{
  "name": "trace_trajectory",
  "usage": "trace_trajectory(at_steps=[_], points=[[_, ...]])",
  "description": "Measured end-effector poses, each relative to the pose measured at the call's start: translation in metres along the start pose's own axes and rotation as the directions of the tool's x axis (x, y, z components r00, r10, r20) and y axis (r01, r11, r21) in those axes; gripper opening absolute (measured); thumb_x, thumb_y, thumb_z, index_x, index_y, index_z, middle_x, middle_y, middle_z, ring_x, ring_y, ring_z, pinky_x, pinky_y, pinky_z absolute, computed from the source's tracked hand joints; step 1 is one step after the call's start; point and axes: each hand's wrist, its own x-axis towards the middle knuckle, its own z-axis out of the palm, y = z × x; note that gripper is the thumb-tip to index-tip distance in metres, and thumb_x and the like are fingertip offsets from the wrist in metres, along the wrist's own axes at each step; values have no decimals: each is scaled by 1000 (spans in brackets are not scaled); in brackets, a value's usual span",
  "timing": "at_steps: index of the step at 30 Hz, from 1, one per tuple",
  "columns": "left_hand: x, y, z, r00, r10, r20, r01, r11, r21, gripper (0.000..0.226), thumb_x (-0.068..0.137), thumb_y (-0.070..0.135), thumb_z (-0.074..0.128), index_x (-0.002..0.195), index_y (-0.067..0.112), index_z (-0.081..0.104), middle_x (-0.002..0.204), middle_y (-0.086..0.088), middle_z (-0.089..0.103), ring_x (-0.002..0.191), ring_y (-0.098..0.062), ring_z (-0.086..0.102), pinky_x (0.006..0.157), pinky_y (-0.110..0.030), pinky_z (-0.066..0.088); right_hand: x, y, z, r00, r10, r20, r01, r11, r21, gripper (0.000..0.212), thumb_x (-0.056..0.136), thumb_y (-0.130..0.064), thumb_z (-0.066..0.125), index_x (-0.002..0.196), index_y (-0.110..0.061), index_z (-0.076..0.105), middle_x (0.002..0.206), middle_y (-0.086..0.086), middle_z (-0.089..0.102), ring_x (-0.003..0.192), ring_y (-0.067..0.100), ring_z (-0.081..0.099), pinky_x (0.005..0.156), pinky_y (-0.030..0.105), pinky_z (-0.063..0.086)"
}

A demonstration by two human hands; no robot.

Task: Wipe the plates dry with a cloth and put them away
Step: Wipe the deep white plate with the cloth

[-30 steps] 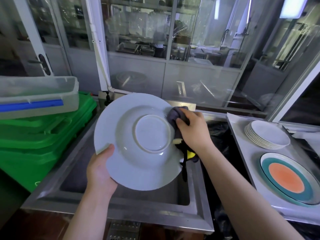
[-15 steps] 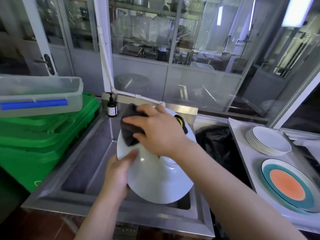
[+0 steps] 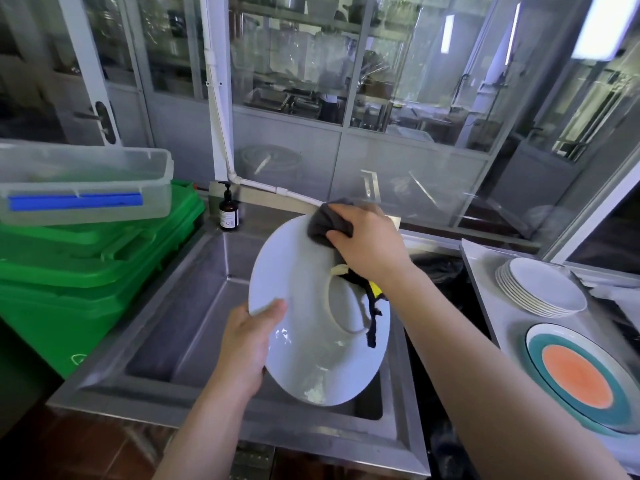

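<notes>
Fingers of the right hand curl round a grey cloth, pressing it on the white plate.

The plate hangs tilted, underside up, over the sink; the left hand pinches its rim. Wiping is the step in hand. Next likely calls for carrying it to the white stack right of the sink, beside a coloured plate.
</notes>
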Motion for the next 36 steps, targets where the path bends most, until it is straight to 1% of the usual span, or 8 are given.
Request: trace_trajectory(at_steps=[5, 11, 15, 19, 21, 24, 31, 36], points=[[3, 2, 3, 999, 18, -31, -15, 995, 101, 14, 65, 27, 65, 70, 26, 78, 72, -6, 75, 66, -19, 72, 50, -25, 53, -25, -24, 10, 972, -229, 54, 233, 969, -80, 49, 88, -33, 61, 134, -45, 49, 142, -3, 40, 118, 32, 41, 100, 33, 34], [6, -5, 0, 999, 27, -45, -20, 989, 148, 17, 65, 25, 63, 74, 27, 78, 73, -2, 74, 69, -16, 70, 61, -28, 53, -40, -31, 16, 889, -426, 168, 427, 904, 32, 52, 85, -8, 54, 125, -41, 60, 140, -3, 45, 123, 31, 43, 106, 39, 31], [7, -7, -8, 999, -28, -32, 31, 994, 109, 15, 65, 27, 65, 72, 22, 78, 75, -8, 75, 68, -23, 72, 56, -31, 56, -37, -5, 10, 974, -225, 13, 218, 955, 203, 50, 82, -2, 62, 125, -29, 63, 135, 5, 50, 125, 27, 45, 109, 29, 31], [10, -3, -17, 998, -36, -48, 39, 997, 60, 21, 65, 27, 68, 79, 14, 76, 84, -8, 76, 75, -23, 73, 60, -33, 55, -37, 28, -5, 996, -31, -79, 54, 950, 306, 51, 77, 6, 61, 119, -22, 67, 115, -5, 55, 117, 17, 52, 93, 2, 30], [11, 0, -19, 998, -31, -61, 32, 999, 19, 16, 73, 22, 73, 88, 16, 73, 86, -4, 76, 76, -21, 73, 60, -33, 55, -43, 38, -9, 998, -52, -44, 60, 972, 227, 52, 76, 6, 60, 117, -25, 68, 117, -4, 55, 115, 21, 51, 97, 12, 34], [14, 1, -22, 991, -24, -128, 16, 998, -61, 10, 89, 14, 62, 96, 16, 69, 86, 0, 76, 77, -18, 72, 66, -35, 52, -61, 43, 1, 994, -110, 27, 110, 994, -11, 50, 77, 1, 60, 113, -32, 70, 125, 1, 53, 113, 29, 46, 101, 31, 37], [15, 2, -11, 986, 9, -165, -18, 998, -54, 12, 91, 8, 58, 97, 12, 67, 88, -4, 75, 78, -22, 70, 72, -38, 53, -84, 15, 17, 973, -227, 42, 224, 972, 64, 42, 83, -10, 63, 113, -39, 69, 121, -4, 52, 110, 26, 50, 92, 34, 46], [15, 0, -11, 993, 8, -118, -15, 998, -60, 11, 88, 11, 61, 96, 14, 69, 86, 0, 76, 76, -18, 73, 67, -36, 53, -62, 18, 10, 990, -101, -97, 110, 989, 100, 45, 84, -7, 59, 117, -37, 68, 126, -3, 52, 111, 26, 47, 92, 29, 40]])
